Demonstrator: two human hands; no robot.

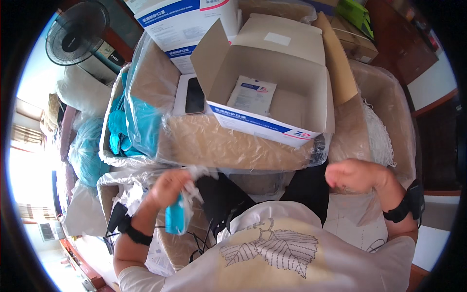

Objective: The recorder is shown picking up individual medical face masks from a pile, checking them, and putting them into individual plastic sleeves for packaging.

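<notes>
My left hand [170, 187] is closed over a blue face mask [175, 216] that hangs below the fingers, above my left thigh. White, strap-like strips [197, 182] trail from the same grip, partly blurred. On the other side, my right hand [355, 175] hovers over my right thigh with its fingers curled in; whatever they hold, if anything, is hidden. Ahead of both hands stands an open white-and-blue cardboard box [272, 124] with its flaps up. Inside it lies a white printed packet [253, 96].
A dark phone [195, 96] rests left of the box. Plastic-lined cartons flank me: one with blue masks [121, 129] at left, another with white straps [377, 131] at right. Stacked boxes [180, 29] and a fan [78, 31] stand farther back.
</notes>
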